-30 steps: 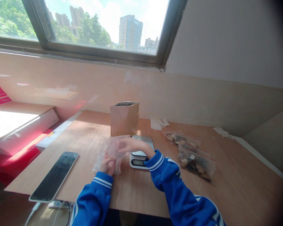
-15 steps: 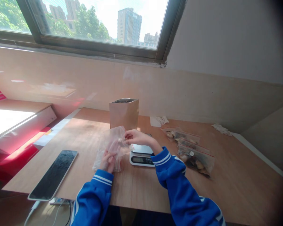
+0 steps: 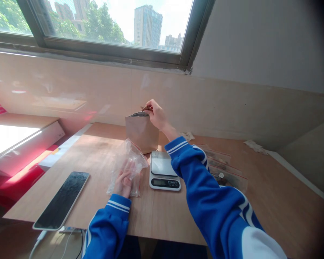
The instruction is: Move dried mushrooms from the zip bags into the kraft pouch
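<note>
My left hand (image 3: 124, 181) rests on a pile of clear plastic zip bags (image 3: 129, 158) lying on the wooden table (image 3: 156, 216), fingers closed on one puffed-up bag. My right hand (image 3: 156, 112) is stretched forward over the open top of an upright brown paper bag (image 3: 142, 133), its fingertips pinched on a small brown piece I cannot make out. A small white digital scale (image 3: 163, 175) sits between the two arms, with nothing on its plate.
A dark phone (image 3: 62, 199) lies at the table's left front with a cable below it. Several filled zip bags (image 3: 226, 172) lie to the right behind my sleeve. Crumpled paper scraps (image 3: 255, 146) sit by the wall. A red and white box (image 3: 21, 154) stands left.
My right hand left the plastic bag and reached forward and up to the brown paper bag's mouth. The left hand stayed on the plastic bags.
</note>
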A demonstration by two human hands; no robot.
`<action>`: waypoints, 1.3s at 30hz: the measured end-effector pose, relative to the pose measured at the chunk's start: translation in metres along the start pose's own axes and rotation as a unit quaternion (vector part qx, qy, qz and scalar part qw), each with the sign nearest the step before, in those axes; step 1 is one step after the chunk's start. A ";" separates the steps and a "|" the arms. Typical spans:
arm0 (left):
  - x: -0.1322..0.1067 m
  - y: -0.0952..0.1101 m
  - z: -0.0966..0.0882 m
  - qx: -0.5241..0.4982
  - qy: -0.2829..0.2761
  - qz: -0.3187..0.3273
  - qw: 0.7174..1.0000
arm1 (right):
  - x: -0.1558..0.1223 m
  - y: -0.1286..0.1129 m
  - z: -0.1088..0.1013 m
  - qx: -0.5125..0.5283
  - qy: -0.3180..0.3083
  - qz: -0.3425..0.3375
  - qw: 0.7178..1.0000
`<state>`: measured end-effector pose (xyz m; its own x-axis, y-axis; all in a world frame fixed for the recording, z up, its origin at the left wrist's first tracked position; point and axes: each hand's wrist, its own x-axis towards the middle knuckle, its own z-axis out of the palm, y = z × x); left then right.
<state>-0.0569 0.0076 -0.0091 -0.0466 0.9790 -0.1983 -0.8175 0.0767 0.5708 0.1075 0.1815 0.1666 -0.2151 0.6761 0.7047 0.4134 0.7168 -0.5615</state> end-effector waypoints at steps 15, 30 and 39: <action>0.000 -0.002 -0.002 0.029 -0.017 0.004 0.999 | -0.045 -0.034 -0.012 -0.283 -0.030 -0.024 0.958; -0.025 -0.008 -0.004 0.178 -0.205 -0.067 0.960 | -0.189 -0.037 -0.034 0.100 0.048 0.246 0.963; -0.035 0.018 0.043 0.312 -0.165 0.015 0.936 | -0.201 -0.061 -0.037 0.170 0.002 0.274 0.947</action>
<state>-0.0454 -0.0174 0.0427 0.1994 0.9797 0.0224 -0.3201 0.0435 0.9464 0.1582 -0.0041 0.0757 -0.0481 0.9619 0.2692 0.1533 0.2734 -0.9496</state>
